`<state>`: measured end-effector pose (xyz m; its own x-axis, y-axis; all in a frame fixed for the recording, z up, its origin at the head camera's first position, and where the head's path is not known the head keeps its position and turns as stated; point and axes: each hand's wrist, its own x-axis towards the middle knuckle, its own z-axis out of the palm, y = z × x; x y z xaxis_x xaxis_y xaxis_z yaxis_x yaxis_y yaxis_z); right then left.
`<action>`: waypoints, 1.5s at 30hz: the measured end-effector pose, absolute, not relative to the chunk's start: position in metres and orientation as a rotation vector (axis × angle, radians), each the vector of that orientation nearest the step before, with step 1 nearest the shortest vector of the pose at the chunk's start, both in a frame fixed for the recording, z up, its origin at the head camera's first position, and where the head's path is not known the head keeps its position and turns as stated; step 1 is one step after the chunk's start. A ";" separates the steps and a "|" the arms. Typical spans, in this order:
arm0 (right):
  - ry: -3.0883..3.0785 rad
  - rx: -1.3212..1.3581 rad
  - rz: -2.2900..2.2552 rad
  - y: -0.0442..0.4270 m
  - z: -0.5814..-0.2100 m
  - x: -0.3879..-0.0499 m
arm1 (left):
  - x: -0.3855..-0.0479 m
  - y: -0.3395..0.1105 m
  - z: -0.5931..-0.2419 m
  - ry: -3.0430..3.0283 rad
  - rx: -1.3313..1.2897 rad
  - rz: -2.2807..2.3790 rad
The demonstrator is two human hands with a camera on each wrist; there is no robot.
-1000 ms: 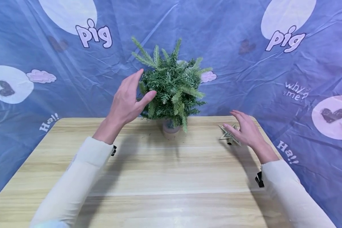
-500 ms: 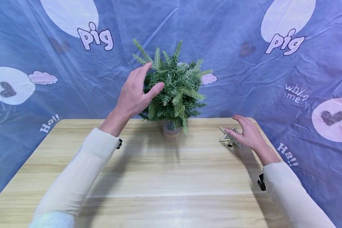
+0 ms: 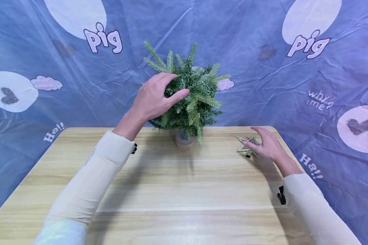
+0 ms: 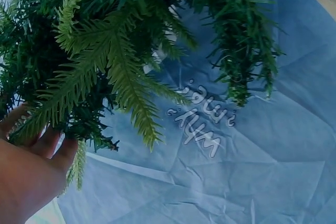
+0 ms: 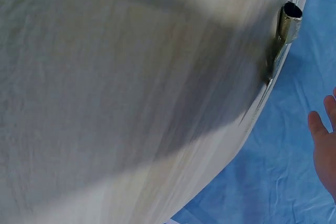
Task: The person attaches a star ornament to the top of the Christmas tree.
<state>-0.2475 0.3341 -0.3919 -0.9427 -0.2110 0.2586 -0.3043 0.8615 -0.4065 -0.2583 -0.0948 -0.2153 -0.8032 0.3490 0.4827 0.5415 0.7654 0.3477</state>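
Note:
A small artificial Christmas tree [image 3: 202, 102] stands toward the back of the table in a pale, roundish pot [image 3: 185, 143]. My left hand [image 3: 153, 98] is at the tree's left front, thumb and fingers spread apart. In the left wrist view its fingers [image 4: 63, 153] lie against the green branches [image 4: 123, 72]; whether they grip any is not clear. To the right, a gold star tree topper [image 3: 243, 147] with a short hollow socket [image 5: 290, 17] lies on the table. My right hand [image 3: 270, 146] hovers by the star, fingers extended, partly covering it and holding nothing.
The light wooden table [image 3: 184, 190] has its far edge close to a blue printed cloth [image 3: 248, 41], which also hangs along both sides. A few tiny dark bits [image 3: 159, 147] lie left of the pot.
My left hand has moved right and inward over the tree's left side, its fingers bending a little more. The right hand has shifted slightly right and down; tree and star stay put.

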 end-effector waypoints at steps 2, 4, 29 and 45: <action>-2.854 0.383 0.678 0.335 -0.392 -0.247 | -0.258 -0.094 -0.214 -2.572 -0.684 -0.665; -2.883 0.358 0.689 0.336 -0.392 -0.247 | -0.259 -0.093 -0.213 -2.568 -0.694 -0.642; -3.071 0.252 0.745 0.348 -0.411 -0.251 | -0.265 -0.090 -0.213 -2.605 -0.681 -0.488; -3.104 0.234 0.787 0.354 -0.415 -0.251 | -0.268 -0.097 -0.212 -2.623 -0.735 -0.480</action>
